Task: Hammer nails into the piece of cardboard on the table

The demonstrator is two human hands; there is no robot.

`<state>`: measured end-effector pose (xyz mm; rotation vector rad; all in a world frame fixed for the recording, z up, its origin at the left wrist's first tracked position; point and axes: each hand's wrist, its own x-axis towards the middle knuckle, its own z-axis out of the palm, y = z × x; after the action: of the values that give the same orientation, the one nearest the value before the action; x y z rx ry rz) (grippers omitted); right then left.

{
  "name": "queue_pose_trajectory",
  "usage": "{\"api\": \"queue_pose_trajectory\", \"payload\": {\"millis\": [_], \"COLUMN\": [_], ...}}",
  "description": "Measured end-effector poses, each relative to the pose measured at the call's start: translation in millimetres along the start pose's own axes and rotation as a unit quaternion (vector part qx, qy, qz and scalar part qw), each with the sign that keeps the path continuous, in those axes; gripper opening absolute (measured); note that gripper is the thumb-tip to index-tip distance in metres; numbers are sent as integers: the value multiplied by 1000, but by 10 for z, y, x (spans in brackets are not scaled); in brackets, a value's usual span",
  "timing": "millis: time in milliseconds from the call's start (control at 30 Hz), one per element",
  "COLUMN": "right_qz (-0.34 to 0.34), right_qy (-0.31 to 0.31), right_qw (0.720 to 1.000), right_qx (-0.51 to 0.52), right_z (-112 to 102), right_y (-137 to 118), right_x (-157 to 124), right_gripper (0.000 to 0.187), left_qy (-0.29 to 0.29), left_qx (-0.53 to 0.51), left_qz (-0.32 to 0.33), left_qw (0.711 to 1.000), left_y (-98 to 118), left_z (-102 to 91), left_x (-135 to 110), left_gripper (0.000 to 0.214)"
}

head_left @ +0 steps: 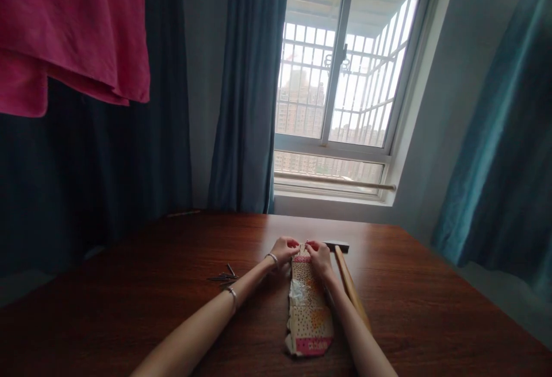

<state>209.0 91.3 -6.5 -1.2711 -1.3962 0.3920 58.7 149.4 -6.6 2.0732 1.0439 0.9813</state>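
Observation:
A long flat packet with a dotted cream and pink wrapping lies on the wooden table, its near end torn. My left hand and my right hand are both closed in a pinch at the packet's far end, fingertips almost meeting. What the fingertips pinch is too small to make out. A hammer lies just right of my right arm, its wooden handle running toward me and its dark head beyond my right hand.
Several dark nails lie on the table left of my left wrist. Beyond the table are a barred window, teal curtains on both sides, and a pink cloth hanging at top left.

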Motion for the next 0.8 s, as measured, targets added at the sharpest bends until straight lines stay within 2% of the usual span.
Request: {"api": "queue_pose_trajectory", "payload": {"millis": [233, 600, 800], "right_qz": [-13, -16, -20], "right_qy": [-21, -27, -36], "right_qw": [1000, 999, 999], "right_qx": [-7, -14, -19], "right_z": [30, 49, 45], "right_y": [77, 96, 83], "right_x": [-18, -26, -24], "right_gripper": [25, 25, 22], "left_qy": [-6, -19, -4], "left_qx": [-74, -78, -67], "left_qz": [-13, -9, 1], "left_qw": [997, 997, 998], "left_y": [28, -27, 6], "left_z": [53, 114, 147], "left_x": [29, 22, 10], "left_gripper": [30, 30, 31]}}
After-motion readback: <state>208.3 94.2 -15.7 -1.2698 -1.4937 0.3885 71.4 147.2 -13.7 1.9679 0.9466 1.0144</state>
